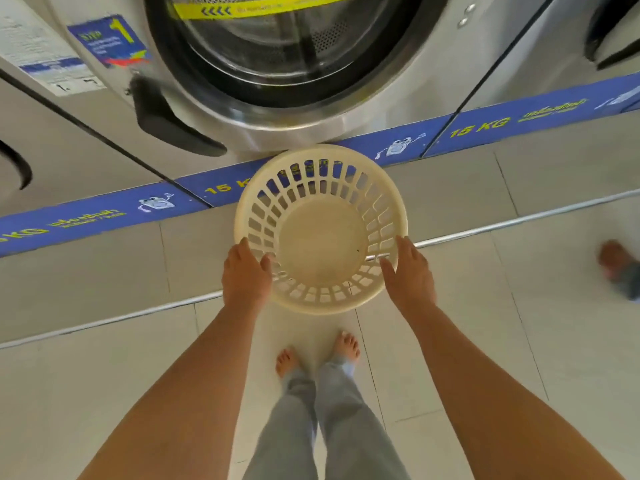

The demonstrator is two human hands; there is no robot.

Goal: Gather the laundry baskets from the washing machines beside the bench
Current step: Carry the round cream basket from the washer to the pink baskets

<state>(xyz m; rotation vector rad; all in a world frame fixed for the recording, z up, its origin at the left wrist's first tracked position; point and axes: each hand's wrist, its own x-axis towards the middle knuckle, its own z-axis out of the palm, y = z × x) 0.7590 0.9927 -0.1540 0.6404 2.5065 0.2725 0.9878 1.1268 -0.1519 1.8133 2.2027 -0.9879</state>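
both hands, left hand (246, 271) and right hand (410, 275), grasp the round cream slotted plastic laundry basket (320, 230) by opposite rim sides, directly before the steel washing machine (277, 64).

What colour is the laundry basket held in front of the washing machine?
Cream, a pale off-white plastic; the laundry basket shows clearly in the head view.

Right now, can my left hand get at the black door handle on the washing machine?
Probably not at once: the left hand grips the cream laundry basket rim, as does the right hand. The door handle lies unobstructed up and left; free that hand first.
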